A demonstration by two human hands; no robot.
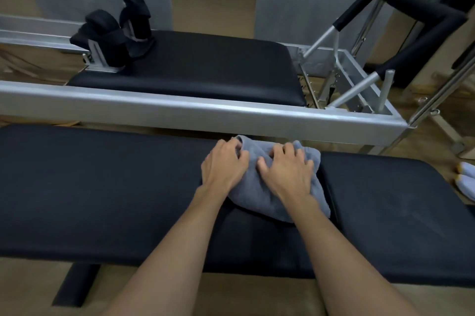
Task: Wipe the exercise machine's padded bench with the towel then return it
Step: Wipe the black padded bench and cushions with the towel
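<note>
A long black padded bench (102, 187) runs across the near part of the view. A bunched grey towel (259, 194) lies on it, right of centre, near the bench's far edge. My left hand (223, 166) rests on the towel's left side, fingers curled into the cloth. My right hand (288, 171) presses on the towel's right half, fingers bent and gripping the fabric. Both forearms reach in from the bottom of the frame.
Behind the bench stands a silver-framed exercise machine (205, 112) with a black padded carriage (195, 66), two black shoulder blocks (113, 32) and a padded foot bar (416, 14). Grey-white slippers (466, 179) lie on the floor at the right.
</note>
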